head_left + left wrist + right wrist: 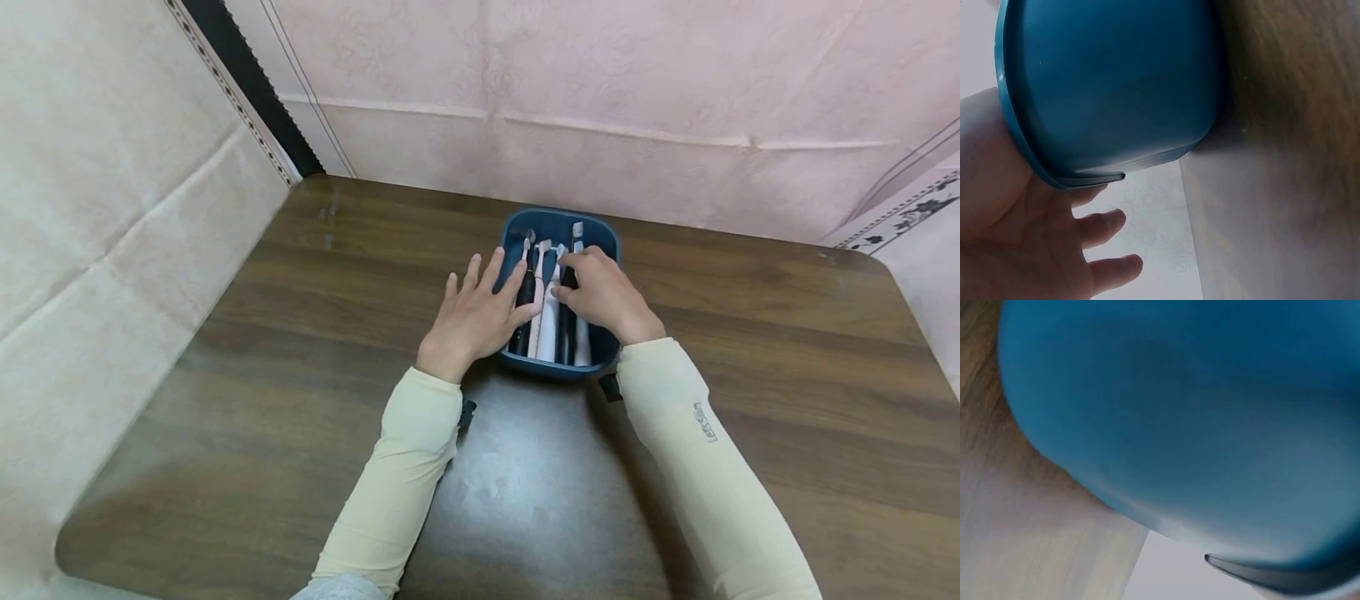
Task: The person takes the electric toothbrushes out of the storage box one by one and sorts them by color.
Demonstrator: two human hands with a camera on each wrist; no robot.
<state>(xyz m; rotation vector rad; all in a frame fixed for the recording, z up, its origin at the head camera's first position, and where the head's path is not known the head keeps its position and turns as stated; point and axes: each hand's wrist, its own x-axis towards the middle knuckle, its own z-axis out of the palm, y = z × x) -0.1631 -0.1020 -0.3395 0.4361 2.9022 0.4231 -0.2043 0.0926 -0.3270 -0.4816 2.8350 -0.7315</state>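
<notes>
A dark blue plastic bin (566,371) holds several toothbrushes, lying side by side with their heads toward the far end. Among them are a black electric toothbrush (522,321) at the left, a white electric toothbrush (548,329) in the middle and another black electric toothbrush (567,333) farther right. My left hand (476,321) lies over the bin's left rim, fingers spread, thumb reaching across the handles. From the right side, my right hand (603,292) reaches in, fingers bent, with a gap between thumb and forefinger over the right-hand brushes. Its remaining fingers are hidden.
The bin stands near the far edge of a brown wooden table (300,400). Behind the table hangs a pale pink patterned cloth (600,92), and a light cloth (112,183) covers the left side. Both forearms wear pale yellow sleeves (397,475).
</notes>
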